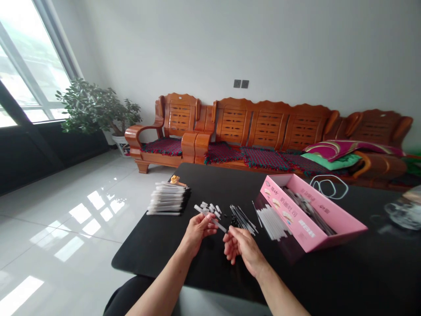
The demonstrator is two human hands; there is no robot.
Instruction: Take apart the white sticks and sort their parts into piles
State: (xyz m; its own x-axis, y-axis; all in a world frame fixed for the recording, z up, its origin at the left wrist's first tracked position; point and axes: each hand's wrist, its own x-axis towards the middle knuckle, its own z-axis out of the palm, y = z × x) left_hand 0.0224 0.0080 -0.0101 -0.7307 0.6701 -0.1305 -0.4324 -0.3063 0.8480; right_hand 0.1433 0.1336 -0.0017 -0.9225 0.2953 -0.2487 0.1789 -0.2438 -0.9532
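Observation:
A slim pen (219,225) with a translucent barrel and a white end lies slantwise between my hands, above the black table. My left hand (199,229) is closed around its middle and upper part. At its lower end, my right hand (241,246) pinches with thumb and forefinger, the other fingers curled. Whether a small part sits in that pinch is hidden. Just beyond my left hand lie loose white pen caps (210,208). Thin dark pen refills (242,219) and small black pieces lie past my right hand, beside a row of clear pen barrels (272,222).
A stack of capped pens (167,199) lies at the table's left edge, with a small tan figure (175,179) behind. The pink box (305,219) on the right holds many dark sticks. A white cord loop (340,186) and clear plastic bag (403,214) lie further right.

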